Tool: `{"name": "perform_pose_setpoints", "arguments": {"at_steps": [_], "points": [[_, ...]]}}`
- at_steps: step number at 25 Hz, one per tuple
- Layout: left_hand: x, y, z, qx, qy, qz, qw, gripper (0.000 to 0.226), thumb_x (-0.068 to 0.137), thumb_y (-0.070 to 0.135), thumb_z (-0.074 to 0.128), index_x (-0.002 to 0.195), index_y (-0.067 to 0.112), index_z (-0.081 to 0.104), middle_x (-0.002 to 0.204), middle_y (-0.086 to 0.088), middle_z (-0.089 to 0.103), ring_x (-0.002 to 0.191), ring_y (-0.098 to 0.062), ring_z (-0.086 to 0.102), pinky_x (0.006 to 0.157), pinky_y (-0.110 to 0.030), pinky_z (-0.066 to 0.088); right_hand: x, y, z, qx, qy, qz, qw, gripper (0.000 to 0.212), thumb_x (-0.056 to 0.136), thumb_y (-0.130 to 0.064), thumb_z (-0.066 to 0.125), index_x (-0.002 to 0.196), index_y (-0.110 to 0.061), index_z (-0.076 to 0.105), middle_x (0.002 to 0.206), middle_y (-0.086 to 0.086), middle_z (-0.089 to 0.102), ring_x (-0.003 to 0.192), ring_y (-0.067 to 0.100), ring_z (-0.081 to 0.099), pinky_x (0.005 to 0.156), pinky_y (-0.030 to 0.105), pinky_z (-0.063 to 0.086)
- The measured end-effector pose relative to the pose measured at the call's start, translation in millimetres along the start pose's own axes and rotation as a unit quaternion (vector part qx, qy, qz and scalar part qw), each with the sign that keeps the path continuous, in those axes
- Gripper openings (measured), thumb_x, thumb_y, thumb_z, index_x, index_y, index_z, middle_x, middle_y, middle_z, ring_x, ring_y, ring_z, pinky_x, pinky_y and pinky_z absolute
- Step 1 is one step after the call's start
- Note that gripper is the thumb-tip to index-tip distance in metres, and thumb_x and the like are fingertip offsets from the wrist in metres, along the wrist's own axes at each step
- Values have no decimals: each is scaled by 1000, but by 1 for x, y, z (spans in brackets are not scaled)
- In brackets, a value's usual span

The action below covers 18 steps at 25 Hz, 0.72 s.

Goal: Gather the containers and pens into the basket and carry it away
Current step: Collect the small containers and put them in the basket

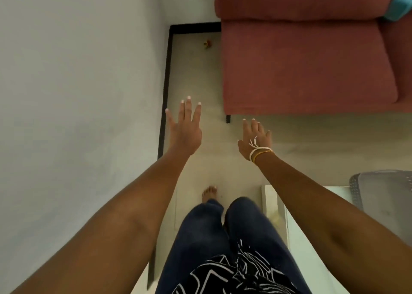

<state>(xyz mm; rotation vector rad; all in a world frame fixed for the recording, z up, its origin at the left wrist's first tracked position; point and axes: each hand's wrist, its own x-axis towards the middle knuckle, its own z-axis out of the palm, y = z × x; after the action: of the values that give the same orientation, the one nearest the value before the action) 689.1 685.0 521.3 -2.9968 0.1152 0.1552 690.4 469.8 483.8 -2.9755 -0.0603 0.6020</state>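
The left hand (pixel 186 130) and right hand (pixel 256 139) are hanging flat-fingered, holding nothing; no basket showing — the person is needing to find it first, likely rightward.

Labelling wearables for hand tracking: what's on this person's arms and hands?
Both forearms bare, no sleeves or gloves. Left hand wears nothing. Right hand has a white cord wound round the wrist, loose ends over the hand's back, plus a thin orange band. Nails light.

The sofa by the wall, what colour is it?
The sofa is a dusty reddish pink, seen in the head view.
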Motion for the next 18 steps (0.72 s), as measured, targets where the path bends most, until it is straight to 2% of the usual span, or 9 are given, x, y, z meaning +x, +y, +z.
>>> {"name": "perform_pose_setpoints", "arguments": {"at_steps": [4,9,16,18], "points": [[85,30,-18,-12,-44,30,999,74,91,37,49,153,17,14,160,-18,12,148,-34,17,109,-68,22,55,25,-34,64,4,66,996,73,92,-38,51,152,-16,15,157,12,25,144,31,25,111,55,30],[187,94,-28,0,-67,94,993,73,95,41,42,154,17,8,161,-18,7,149,-34,12,109,-69,16,131,96,-69,119,-9,134,984,72,94,-39,47,153,-17,12,156,11,27,145,30,26,113,53,29],[323,229,-66,-105,-119,42,986,70,97,42,39,154,15,9,161,-17,3,150,-33,5,114,-67,11,245,212,-142,179,-11,192,965,69,93,-37,50,151,-13,19,145,15,41,135,33,38,107,53,33],[362,266,-78,-137,-124,50,981,69,97,41,38,153,13,11,161,-18,3,150,-33,5,114,-66,10,275,243,-160,186,-22,215,959,69,93,-37,49,151,-12,19,145,16,41,135,33,40,108,51,33]]}}
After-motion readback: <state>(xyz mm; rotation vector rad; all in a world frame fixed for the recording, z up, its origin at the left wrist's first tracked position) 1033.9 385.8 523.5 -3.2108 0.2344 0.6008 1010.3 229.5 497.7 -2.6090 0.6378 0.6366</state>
